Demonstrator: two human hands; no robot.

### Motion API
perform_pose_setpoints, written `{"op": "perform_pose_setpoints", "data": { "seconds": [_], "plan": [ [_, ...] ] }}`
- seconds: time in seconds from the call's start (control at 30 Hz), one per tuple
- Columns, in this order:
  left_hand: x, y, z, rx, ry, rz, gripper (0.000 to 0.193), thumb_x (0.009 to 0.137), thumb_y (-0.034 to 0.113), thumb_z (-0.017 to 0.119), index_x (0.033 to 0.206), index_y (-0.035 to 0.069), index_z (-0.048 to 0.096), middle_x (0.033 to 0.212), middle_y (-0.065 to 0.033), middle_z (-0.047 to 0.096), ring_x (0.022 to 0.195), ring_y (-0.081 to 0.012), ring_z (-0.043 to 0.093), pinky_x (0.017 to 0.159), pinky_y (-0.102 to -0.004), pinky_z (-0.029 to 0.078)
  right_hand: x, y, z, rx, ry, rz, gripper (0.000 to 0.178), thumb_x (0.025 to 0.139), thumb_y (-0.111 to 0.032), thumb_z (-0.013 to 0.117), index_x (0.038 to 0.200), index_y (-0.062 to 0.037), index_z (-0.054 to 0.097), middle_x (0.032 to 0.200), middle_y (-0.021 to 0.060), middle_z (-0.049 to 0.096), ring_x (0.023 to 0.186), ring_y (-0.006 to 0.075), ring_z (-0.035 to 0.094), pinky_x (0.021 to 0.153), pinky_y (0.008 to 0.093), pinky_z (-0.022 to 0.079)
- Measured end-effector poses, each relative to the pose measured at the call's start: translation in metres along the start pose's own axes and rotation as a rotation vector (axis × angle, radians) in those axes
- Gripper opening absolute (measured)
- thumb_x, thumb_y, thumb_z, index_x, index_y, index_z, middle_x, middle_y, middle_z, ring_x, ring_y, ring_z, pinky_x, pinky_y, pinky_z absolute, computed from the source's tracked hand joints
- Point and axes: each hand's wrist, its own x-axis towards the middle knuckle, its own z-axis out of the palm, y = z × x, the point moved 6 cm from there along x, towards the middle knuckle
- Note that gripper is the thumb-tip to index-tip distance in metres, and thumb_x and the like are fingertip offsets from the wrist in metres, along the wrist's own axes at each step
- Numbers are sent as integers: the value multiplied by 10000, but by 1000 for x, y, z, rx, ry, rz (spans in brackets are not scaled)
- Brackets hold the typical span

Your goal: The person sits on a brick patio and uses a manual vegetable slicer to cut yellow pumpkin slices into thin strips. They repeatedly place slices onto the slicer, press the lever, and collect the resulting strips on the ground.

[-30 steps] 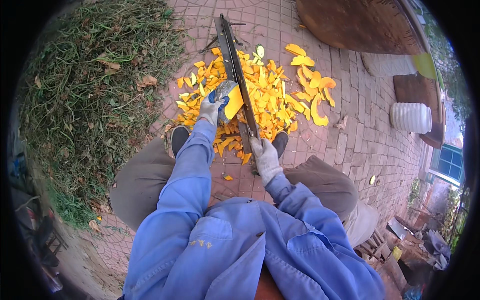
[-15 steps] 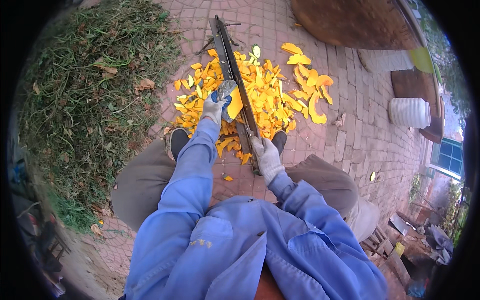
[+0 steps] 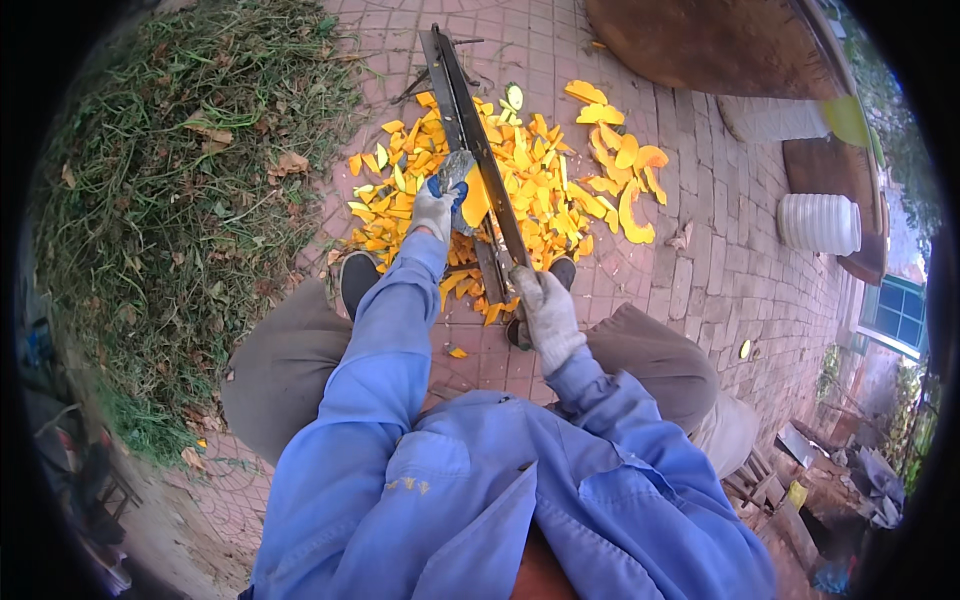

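My left hand [image 3: 433, 212], in a white glove with blue fingertips, is closed on a pumpkin piece [image 3: 477, 203] with grey-green rind and orange flesh. The piece lies against a long hinged chopping knife, its cut face beside the dark blade [image 3: 497, 182]. In its white glove, my right hand [image 3: 549, 312] grips the near end of the blade, where the handle is hidden by the fingers. The slotted base [image 3: 441, 85] of the knife runs just left of the blade, with a narrow gap between them. Chopped orange pumpkin pieces [image 3: 540, 180] lie heaped around and under it.
Larger curved pumpkin slices [image 3: 630, 158] lie right of the heap. A big pile of cut greenery [image 3: 190, 200] covers the left. My shoes [image 3: 358, 280] flank the knife's near end. A brown round-sided vessel [image 3: 700, 45] and a white ribbed tub [image 3: 820, 224] stand at right.
My right hand and the blade's near end have shifted slightly right and up, widening the gap from the base. My left hand and the pumpkin piece have moved slightly.
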Motion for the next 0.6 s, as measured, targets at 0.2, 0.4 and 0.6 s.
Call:
{"op": "perform_pose_setpoints", "data": {
  "seconds": [0.2, 0.4, 0.6],
  "plan": [
    [5, -11, 1, 110, -5, 175, 432, 887, -113, 503, 1311, -52, 453, 1192, -109, 578, 985, -176, 591, 904, -271, 483, 1, 2, -7, -126, -38, 26, 372, 955, -368, 579, 964, 4, 570, 637, 97, 545, 536, 196, 525, 496, 336, 391],
    [-9, 21, 9, 188, -130, 151, 279, 862, -47, 596, 1139, -80, 578, 930, -99, 655, 710, -160, 623, 701, -258, 548, 16, 33, 19, -298, 2, -106, 369, 964, -352, 567, 977, 17, 567, 693, 127, 578, 627, 232, 532, 597, 370, 436],
    [-2, 11, 1, -4, -152, -111, 225, 874, 83, 661, 1057, -37, 607, 781, -99, 655, 544, -186, 606, 473, -300, 533, -11, -38, -7, -16, -91, 143, 352, 942, -397, 601, 932, -50, 541, 577, -5, 454, 403, 62, 381, 350, 235, 266]
  ]
}}
